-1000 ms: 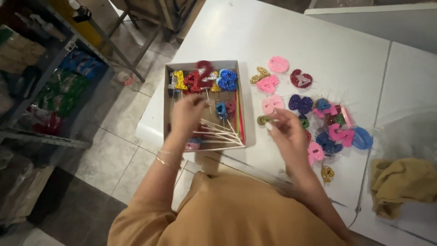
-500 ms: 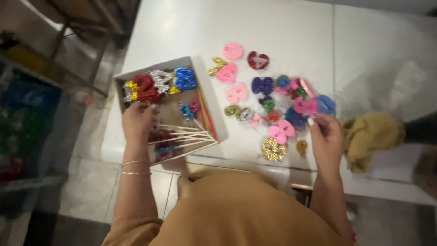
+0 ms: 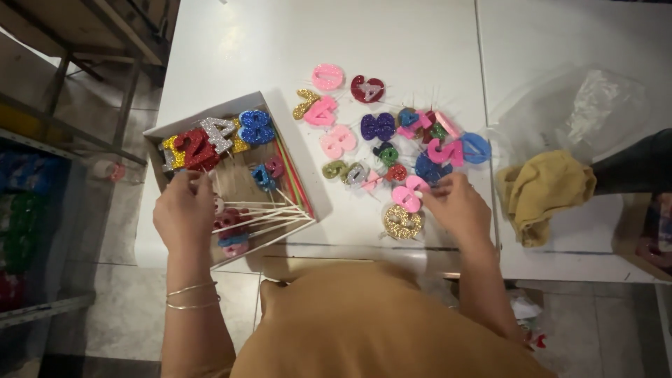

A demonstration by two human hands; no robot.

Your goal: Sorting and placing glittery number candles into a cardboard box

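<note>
Head view. We see the right hand [image 3: 455,206] at the near edge of the white table [image 3: 231,49], its fingertips pinched on the stick end of a pink glitter numeral [image 3: 408,196]; the numeral lies just left of the hand, its stick running left to right into the fingers. A gold glitter numeral [image 3: 402,222] lies just below it, nearer this hand than the other. The left hand [image 3: 183,213] rests inside the open cardboard box [image 3: 306,196], fingers curled near the red numeral [image 3: 194,148]; whether it grips anything we cannot tell. A fan of wooden sticks [image 3: 266,220] points rightward from that hand towards the box's near right corner.

Counts: one box; roughly five standing numerals along its far wall, gold, red, silver and blue among them; about fifteen or more loose numerals on the table, overlapping so the tally is approximate; one yellow cloth [image 3: 542,192]; one clear plastic bag [image 3: 595,105].
</note>
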